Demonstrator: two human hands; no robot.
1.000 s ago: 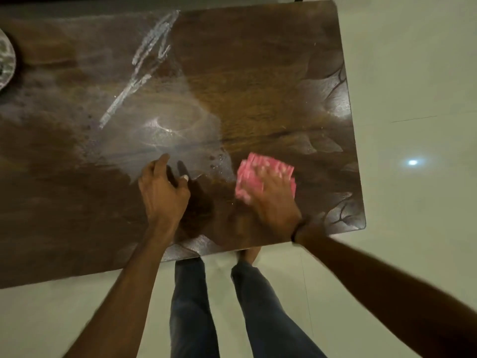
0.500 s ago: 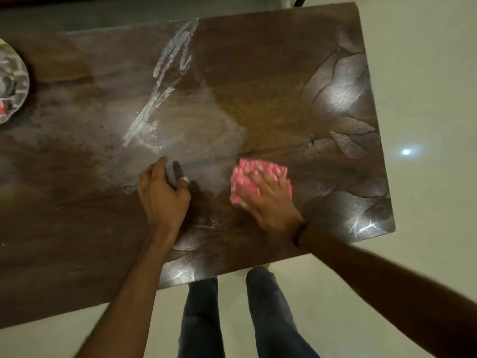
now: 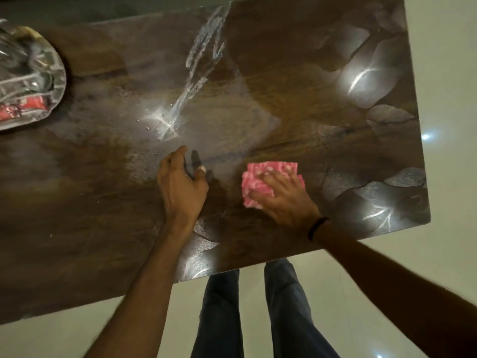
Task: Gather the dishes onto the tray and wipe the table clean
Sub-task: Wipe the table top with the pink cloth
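Evidently the wiping stage. The tray (image 3: 60,81) sits at the far-left edge of the surface (image 3: 77,228), cut off by the frame. It is loaded with shiny dishes and something red, too blurred to name. I judge it was parked there to keep it out of the cloth's path. No dishes show elsewhere on the wood.

Pink cloth (image 3: 258,177): bunched flat on the surface toward the right end, not far from the near edge. The right grip (image 3: 286,200) lies on top, palm down, fingers straight and spread. It is released, not clenched, and presses rather than grasps. The spread fingers likely put weight over more of the cloth. A dark wristband (image 3: 317,227) is on that wrist.

Left grip (image 3: 180,187): just left of the cloth and apart from it, holding nothing, fingers loosely bent, tips near their own reflection. It reads as a brace for the lean forward, though I cannot confirm contact.

A wet streak (image 3: 204,55) runs diagonally from the far edge toward the middle, with droplets and a hazy film around it. That patch lies beyond both grips, so I judge the wiping unfinished, with a reach forward and left likely next. The person's legs (image 3: 222,313) stand at the near edge.
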